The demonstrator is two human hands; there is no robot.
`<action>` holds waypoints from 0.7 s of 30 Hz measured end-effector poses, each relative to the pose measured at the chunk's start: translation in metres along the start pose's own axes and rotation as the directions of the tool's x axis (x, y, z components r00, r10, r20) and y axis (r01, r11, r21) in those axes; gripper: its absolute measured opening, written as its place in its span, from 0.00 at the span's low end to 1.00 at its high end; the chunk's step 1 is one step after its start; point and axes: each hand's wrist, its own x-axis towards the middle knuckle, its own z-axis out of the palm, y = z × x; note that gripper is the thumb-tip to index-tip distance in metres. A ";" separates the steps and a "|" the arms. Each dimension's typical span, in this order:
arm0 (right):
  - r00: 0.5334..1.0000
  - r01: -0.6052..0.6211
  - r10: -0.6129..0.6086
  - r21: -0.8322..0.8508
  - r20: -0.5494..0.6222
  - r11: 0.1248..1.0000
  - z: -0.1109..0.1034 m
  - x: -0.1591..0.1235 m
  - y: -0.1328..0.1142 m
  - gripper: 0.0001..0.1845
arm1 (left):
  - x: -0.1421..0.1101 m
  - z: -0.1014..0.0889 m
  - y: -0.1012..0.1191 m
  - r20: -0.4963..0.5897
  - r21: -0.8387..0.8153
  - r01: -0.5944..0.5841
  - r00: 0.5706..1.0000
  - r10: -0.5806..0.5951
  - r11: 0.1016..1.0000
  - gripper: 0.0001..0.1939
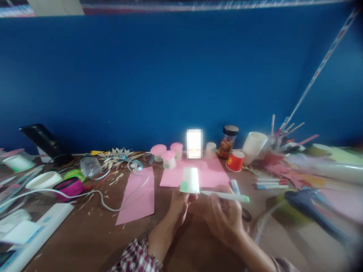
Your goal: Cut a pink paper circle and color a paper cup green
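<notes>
My left hand (179,208) is closed on a small white paper cup (193,178), held upside down above the table with its wide rim toward me. A green coloured patch shows at the lower left of its wall. Between the fingers of my right hand (227,217) lies a white marker (231,196) with a green end. The marker's thin tip points left and is close to the cup's rim; whether it touches, I cannot tell. Behind the cup is a pink paper sheet (170,179). Another marker (234,186) lies just beyond my right hand.
Small cups with pink tops (169,155) stand behind, near a lidded jar (227,141) and a red cup (235,161). Left are a second pink sheet (137,198), loose cables and a power strip (42,236). Several markers (272,184) and a blurred blue-handled tool (314,211) lie right.
</notes>
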 end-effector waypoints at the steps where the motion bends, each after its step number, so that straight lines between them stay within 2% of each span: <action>1: 1.000 -0.004 0.004 0.008 0.000 1.000 0.000 0.000 -0.001 0.05 | 0.000 -0.001 -0.001 0.009 0.012 0.000 1.000 0.000 1.000 0.10; 9: 0.994 0.008 -0.013 0.050 0.108 0.999 0.001 -0.006 -0.004 0.07 | -0.001 -0.004 -0.002 0.074 0.091 -0.041 0.997 0.034 0.995 0.10; 15: 0.971 0.197 -0.190 -0.032 0.144 0.980 -0.004 -0.002 -0.005 0.04 | -0.005 0.000 0.003 0.115 0.117 -0.101 0.989 0.087 0.988 0.10; 21: 0.966 0.207 -0.195 -0.051 0.172 0.977 -0.005 -0.001 0.001 0.03 | -0.001 -0.006 -0.002 0.092 0.141 -0.109 0.991 0.097 0.984 0.08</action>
